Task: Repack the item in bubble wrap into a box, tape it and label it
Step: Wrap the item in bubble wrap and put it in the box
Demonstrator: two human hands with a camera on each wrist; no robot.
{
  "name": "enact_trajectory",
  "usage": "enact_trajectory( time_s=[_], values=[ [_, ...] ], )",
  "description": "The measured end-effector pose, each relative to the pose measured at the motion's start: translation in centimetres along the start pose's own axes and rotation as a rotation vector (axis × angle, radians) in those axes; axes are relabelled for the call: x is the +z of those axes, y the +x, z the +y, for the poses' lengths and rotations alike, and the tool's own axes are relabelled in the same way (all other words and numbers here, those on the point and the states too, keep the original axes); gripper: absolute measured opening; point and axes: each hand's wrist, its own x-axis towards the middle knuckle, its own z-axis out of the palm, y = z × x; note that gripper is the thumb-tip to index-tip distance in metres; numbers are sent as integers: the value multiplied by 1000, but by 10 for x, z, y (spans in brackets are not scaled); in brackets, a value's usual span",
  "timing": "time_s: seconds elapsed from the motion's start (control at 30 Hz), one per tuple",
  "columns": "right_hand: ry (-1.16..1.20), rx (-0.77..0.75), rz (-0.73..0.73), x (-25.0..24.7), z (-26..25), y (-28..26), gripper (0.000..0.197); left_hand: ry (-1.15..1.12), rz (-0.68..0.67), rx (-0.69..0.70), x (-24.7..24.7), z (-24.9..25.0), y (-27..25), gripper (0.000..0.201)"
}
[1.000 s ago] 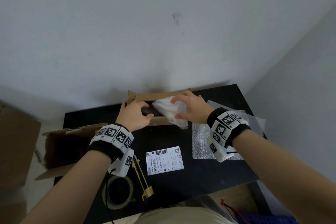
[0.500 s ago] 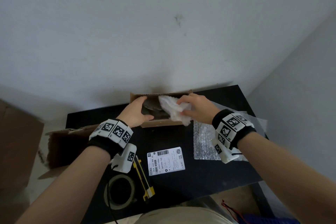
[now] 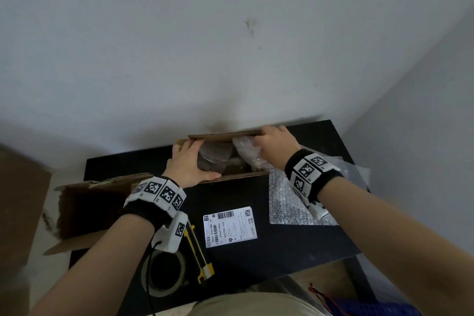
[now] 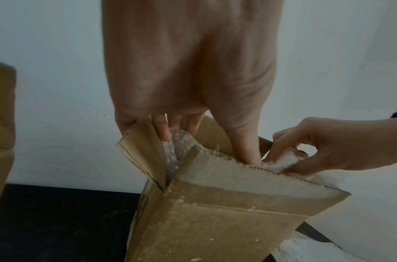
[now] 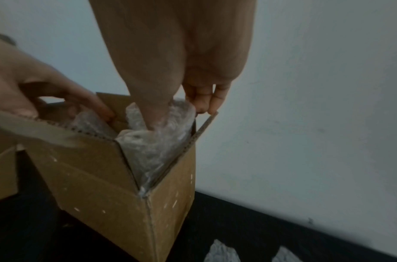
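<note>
A small open cardboard box (image 3: pixel 236 176) stands at the back of the black table (image 3: pixel 282 246), against the wall. Inside it lies a dark item in bubble wrap (image 3: pixel 215 159). My left hand (image 3: pixel 189 164) reaches into the left end, with fingers and thumb on either side of the item (image 4: pixel 177 147). My right hand (image 3: pixel 274 146) is at the right end and pinches a white wad of bubble wrap (image 3: pixel 246 151) that sits partly inside the box (image 5: pixel 91 168). In the right wrist view the thumb presses into the wad (image 5: pixel 157 145) and the fingers touch the far flap.
A white shipping label (image 3: pixel 229 226) lies mid-table. A yellow utility knife (image 3: pixel 198 254) and a tape roll (image 3: pixel 164 274) lie near the front left. A flat bubble wrap sheet (image 3: pixel 287 202) lies at the right. A larger open box (image 3: pixel 84 210) stands at the table's left edge.
The wrapped item has gone down into the box with my left hand. My right hand has pushed the white wad further in at the right end.
</note>
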Motion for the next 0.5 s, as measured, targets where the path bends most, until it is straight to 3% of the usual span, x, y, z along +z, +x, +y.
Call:
enact_trajectory(
  time_s=[0.13,0.23,0.37,0.5],
  values=[
    [-162,-52,-25,-1,-8,-1,27,-22,-8,-6,0,-1,1,100],
    [-83,-36,-77,-4,-9,-6,36,-29,-16,-15,-1,0,2,103],
    [-47,-81,20,-15,-12,-12,52,3,-27,-24,0,-1,2,108],
    [38,-194,-33,-19,-35,-22,44,18,-25,-34,0,2,1,109]
  ],
)
